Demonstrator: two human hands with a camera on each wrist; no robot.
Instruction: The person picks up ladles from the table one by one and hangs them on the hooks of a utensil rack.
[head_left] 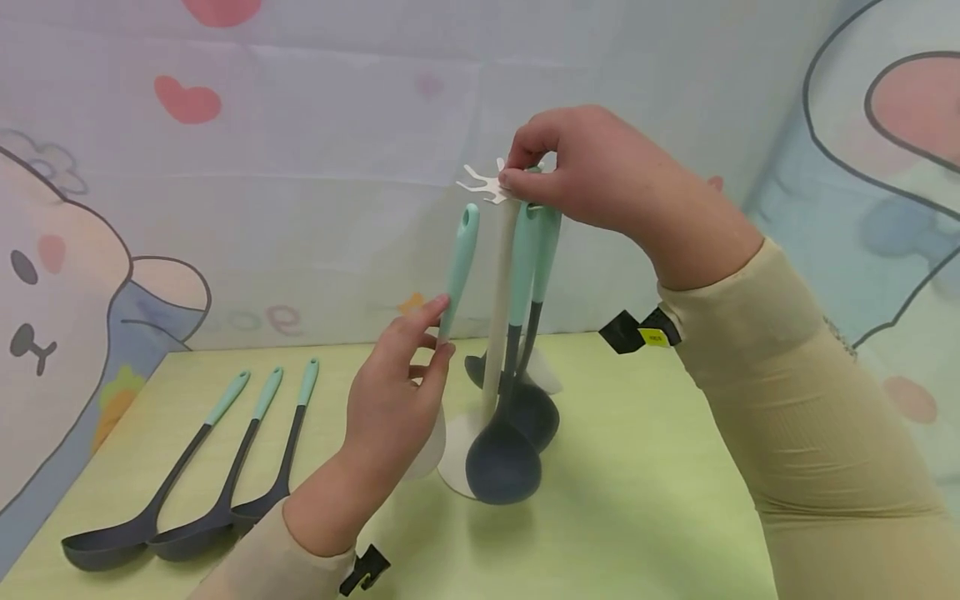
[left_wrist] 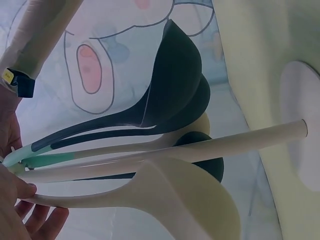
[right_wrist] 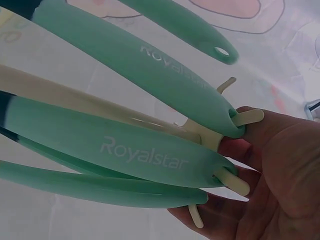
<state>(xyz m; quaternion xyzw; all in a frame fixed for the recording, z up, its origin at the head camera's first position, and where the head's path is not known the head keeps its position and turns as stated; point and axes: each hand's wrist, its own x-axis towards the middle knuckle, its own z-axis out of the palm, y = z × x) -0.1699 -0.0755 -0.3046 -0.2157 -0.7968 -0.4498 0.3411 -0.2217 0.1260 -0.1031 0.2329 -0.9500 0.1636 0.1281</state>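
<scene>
My left hand (head_left: 397, 392) pinches the mint handle (head_left: 461, 258) of a ladle, just left of a cream utensil stand (head_left: 501, 300). In the left wrist view this ladle's cream bowl (left_wrist: 195, 205) hangs beside the pole. Up at the stand's top, my right hand (head_left: 600, 171) grips the hooked crown (head_left: 483, 185) between thumb and fingers. Mint-handled ladles hang from its hooks, among them a dark one (head_left: 502, 467) in front. In the right wrist view, hook tips (right_wrist: 232, 182) poke through the handle holes, with the right fingers behind them.
Three dark ladles with mint handles lie side by side on the yellow-green table at the left, one of them farthest left (head_left: 112, 546). The stand's round white base (head_left: 453, 467) rests on the table (head_left: 637, 500). A printed cloth (head_left: 337, 125) hangs behind.
</scene>
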